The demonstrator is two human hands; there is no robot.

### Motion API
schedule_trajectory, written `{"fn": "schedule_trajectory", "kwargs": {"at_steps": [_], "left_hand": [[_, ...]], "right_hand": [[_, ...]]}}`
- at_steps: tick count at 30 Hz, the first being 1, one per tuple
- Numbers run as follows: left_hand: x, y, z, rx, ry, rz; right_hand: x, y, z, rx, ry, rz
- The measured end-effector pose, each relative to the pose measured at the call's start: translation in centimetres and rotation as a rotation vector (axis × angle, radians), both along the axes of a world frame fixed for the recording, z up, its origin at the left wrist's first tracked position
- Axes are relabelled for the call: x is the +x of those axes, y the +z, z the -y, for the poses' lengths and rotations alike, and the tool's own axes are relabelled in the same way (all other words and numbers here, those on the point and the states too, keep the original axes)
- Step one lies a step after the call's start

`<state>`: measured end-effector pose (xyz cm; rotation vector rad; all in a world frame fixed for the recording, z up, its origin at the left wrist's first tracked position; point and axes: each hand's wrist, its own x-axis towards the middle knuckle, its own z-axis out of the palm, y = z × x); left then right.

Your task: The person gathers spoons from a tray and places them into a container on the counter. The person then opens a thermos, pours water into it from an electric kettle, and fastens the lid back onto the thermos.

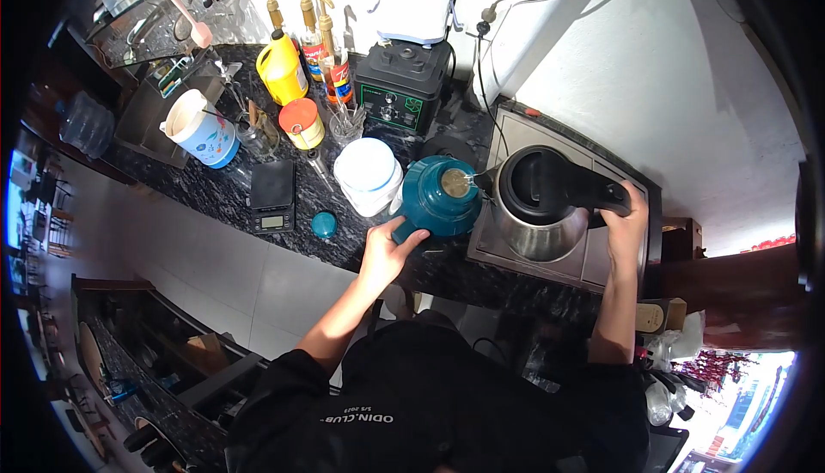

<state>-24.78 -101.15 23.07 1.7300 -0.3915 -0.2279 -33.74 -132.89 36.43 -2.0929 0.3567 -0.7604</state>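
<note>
My right hand is wrapped round the black handle of a steel kettle, tilted so its spout points left. Clear liquid runs from the spout into the round opening of a teal jug. My left hand grips the jug's handle at its lower left, with the thumb on top. A small teal lid lies on the dark counter, left of the jug. Beside the jug stands a white tub with a pale lid.
A black scale, a patterned bucket, a red-lidded can, a yellow bottle and pump bottles stand leftward. Behind the jug is a black blender base. A cable hangs near the kettle.
</note>
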Motion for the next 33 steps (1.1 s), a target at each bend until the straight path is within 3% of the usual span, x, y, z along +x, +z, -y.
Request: {"fn": "schedule_trajectory", "kwargs": {"at_steps": [33], "left_hand": [[0.30,-0.39,-0.61,-0.047,-0.030,0.056]], "right_hand": [[0.37,0.27,0.43,-0.030,0.034,-0.062]]}}
